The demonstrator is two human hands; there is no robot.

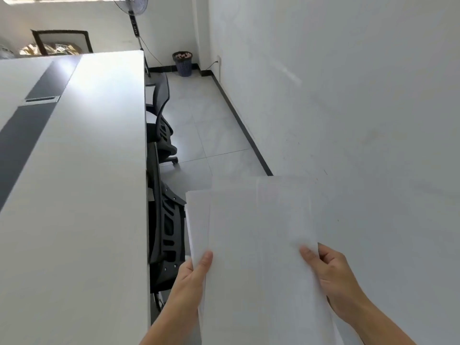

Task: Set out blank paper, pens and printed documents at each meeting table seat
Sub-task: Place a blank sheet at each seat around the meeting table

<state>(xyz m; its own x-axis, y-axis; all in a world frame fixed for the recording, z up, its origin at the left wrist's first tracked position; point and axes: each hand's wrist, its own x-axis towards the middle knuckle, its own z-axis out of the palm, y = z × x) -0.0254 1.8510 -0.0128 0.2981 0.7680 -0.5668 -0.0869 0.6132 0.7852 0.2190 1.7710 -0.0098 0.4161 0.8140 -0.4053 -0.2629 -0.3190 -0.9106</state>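
Sheets of white paper [254,245] are held in the air by both hands; they are fanned out a little, so that a few edges are seen one behind the other. The left hand [191,272] is closed on the left edge of the sheets; its thumb [205,260] is pressed on top, and its other fingers are hidden below. The right hand [333,277] is closed on the right edge; its thumb [307,253] is laid on top too, and its fingers are curled under the paper. The paper is blurred, so it cannot be told if words are printed on it.

The sheets are held just to the right of the long white table [74,170], apart from it, over the grey floor [206,120]. A dark strip [22,135] is seen along the middle of the table top. Two black chairs are pushed in at the table's right side; the near chair [166,235] is partly hidden by the paper and the left hand; the far chair [161,113] is seen further along. A white wall [348,95] is seen on the right. A dark bin [183,63] is set in the far corner; a wall socket [219,61] is seen near it; a standing fan [133,11] is placed by the table's far end.
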